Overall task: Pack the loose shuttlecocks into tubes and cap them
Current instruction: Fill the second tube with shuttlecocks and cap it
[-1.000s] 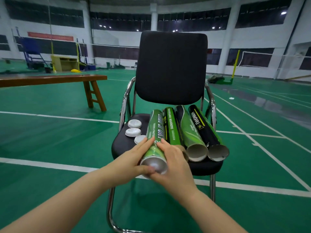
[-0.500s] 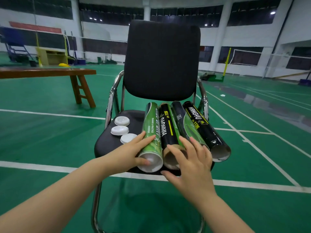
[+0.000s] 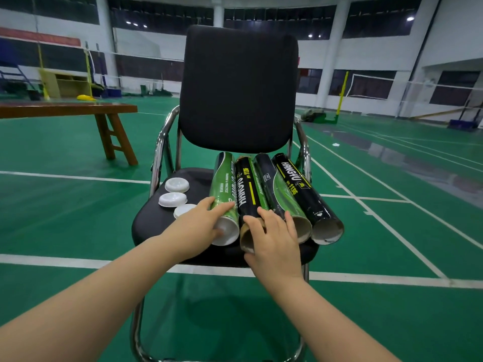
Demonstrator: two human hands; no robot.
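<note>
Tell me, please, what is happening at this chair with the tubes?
A person is packing shuttlecock tubes on a black chair. Four tubes lie side by side on the seat. The left hand rests on the leftmost green tube, whose near end already has a white cap. The right hand lies over the black tube beside it, whose near end looks open. Three loose white caps wait on the seat's left.

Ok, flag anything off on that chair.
Only the leftmost green tube shows a white cap. The other three lie open-ended, overhanging the chair seat's front edge, while three loose caps sit unused at its left.
</note>
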